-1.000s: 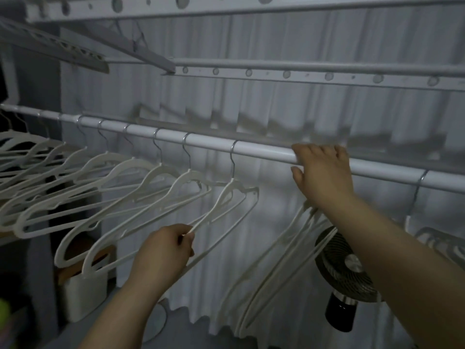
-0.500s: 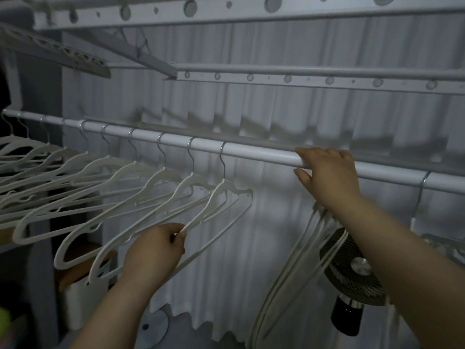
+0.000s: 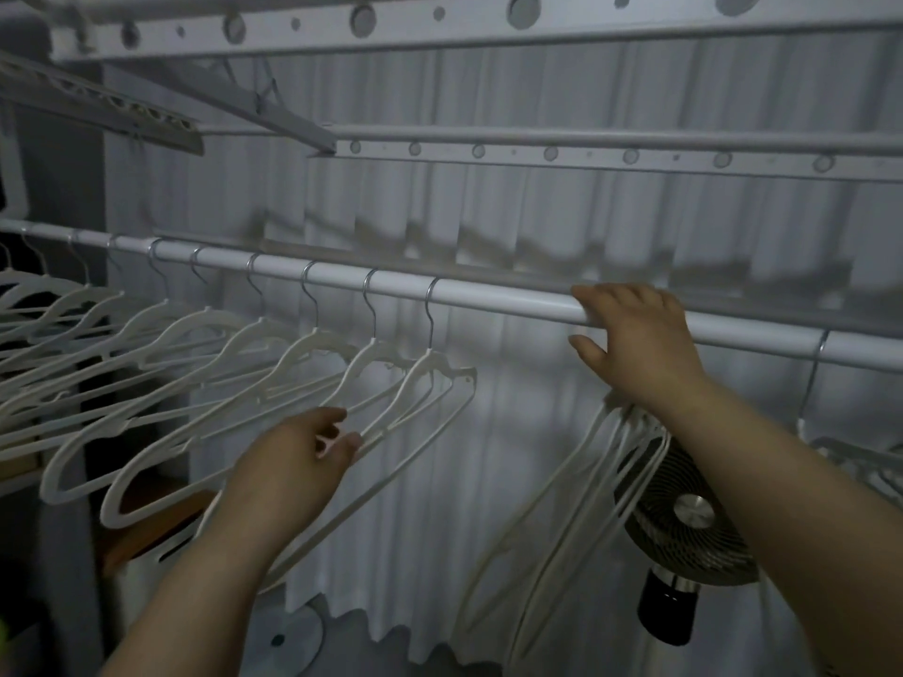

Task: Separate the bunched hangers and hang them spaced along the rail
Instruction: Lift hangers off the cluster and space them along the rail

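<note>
The right hand [image 3: 635, 334] is on the rail [image 3: 488, 299], its fingers [image 3: 620, 298] hooked over the top and its thumb spread out below the rail, clear of it. The bunch of hangers [image 3: 576, 491] hangs from the rail directly under that wrist, their hooks hidden behind the hand. Along the rail to the left, a row of white hangers [image 3: 293, 354] hangs evenly spaced. Below the rail, the left hand [image 3: 293, 461] holds the lower arm of the last hanger [image 3: 430, 378] in that row. Its fingers and thumb curl slackly round the arm, with a gap between them. A fan [image 3: 684, 530] stands below the rail, behind the bunch.
</note>
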### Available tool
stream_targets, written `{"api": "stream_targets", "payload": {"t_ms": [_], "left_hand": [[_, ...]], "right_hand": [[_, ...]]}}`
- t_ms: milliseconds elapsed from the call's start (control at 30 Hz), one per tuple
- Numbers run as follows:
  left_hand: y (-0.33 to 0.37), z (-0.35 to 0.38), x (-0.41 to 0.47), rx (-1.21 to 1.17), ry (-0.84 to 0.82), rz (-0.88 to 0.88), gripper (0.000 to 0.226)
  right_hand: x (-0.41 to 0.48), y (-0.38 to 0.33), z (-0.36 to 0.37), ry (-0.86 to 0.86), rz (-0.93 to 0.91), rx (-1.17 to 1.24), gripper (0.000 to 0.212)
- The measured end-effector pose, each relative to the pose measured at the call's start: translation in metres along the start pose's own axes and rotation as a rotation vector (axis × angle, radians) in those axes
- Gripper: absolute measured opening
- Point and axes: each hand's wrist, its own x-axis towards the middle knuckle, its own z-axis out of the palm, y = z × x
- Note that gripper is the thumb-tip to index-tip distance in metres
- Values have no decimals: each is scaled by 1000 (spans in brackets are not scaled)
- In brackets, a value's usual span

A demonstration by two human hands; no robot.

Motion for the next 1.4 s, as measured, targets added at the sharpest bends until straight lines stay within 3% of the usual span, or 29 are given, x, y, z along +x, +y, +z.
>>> {"api": "stream_targets", "payload": {"t_ms": [100,167,367,467,600,733,800,933,1167,1400], "left_hand": [[16,-5,-8,-41,163,165,33],[29,-1,-17,-141,157,241,25],[61,45,-38,-278,-271,289,7],[72,67,-46,-311,-413,222,17],[77,83,-49,-192,-530,237,42],[76,86,-50,-300,-584,144,28],[75,83,-51,-354,-577,107,14],[74,76,-51,-406,-561,69,29],[71,69,-50,-523,-578,-87,23],[60,65,-50,-455,-463,-9,24]], "right_hand": [[-7,7,-1,61,6,32,63],[-10,14,-8,85,52,32,69],[-23,36,-28,15,162,49,63],[-28,42,-29,-58,142,-28,60],[-29,42,-31,-73,136,-61,56],[-29,41,-32,-65,141,-66,53],[-28,40,-32,-62,145,-69,51],[-27,39,-30,-48,150,-74,49],[-26,35,-28,-55,166,-73,49],[-27,34,-26,-40,164,-76,49]]}}
